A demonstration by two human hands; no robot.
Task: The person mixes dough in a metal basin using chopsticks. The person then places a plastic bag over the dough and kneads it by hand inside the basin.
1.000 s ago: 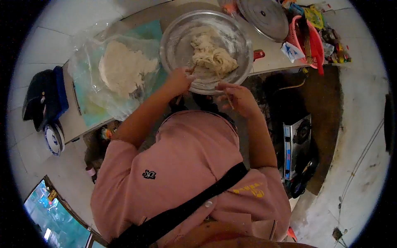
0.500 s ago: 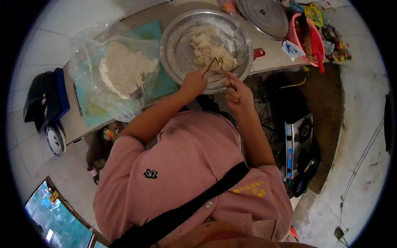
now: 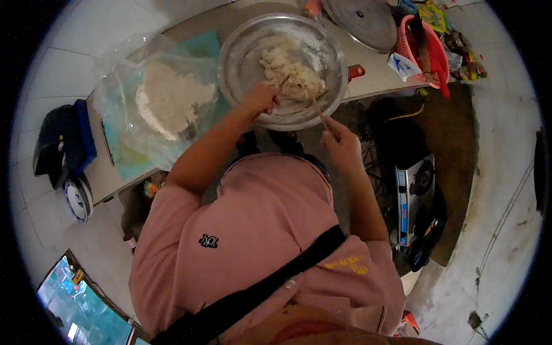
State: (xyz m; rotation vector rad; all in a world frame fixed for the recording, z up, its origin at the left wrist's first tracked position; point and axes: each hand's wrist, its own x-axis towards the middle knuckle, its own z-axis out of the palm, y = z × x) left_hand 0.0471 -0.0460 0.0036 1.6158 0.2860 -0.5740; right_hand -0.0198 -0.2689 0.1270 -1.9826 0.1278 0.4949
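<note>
A lump of wet, floury dough [image 3: 296,77] lies in a wide metal basin [image 3: 230,86], whose inner wall is dusted with flour. My right hand [image 3: 343,146], just outside the near right rim, is closed on a thin wooden chopstick [image 3: 319,112] that slants into the dough. Over the near left rim, my left hand [image 3: 263,99] has its fingers curled around what looks like another chopstick, its short visible end touching the dough. To the left, a clear plastic bag [image 3: 123,92] with a heap of flour [image 3: 169,98] rests on a teal board [image 3: 204,46].
A metal lid [image 3: 362,23] and a pink basket [image 3: 440,54] of small goods stand at the back right. The basin's red handle [image 3: 356,72] juts right. Below, on the right, is a gas stove [image 3: 415,198]. A dark cap [image 3: 57,141] lies at the left end.
My hands have moved apart: the right has drawn back down and right with its chopstick, the left has shifted up and left. The dough looks slightly reshaped.
</note>
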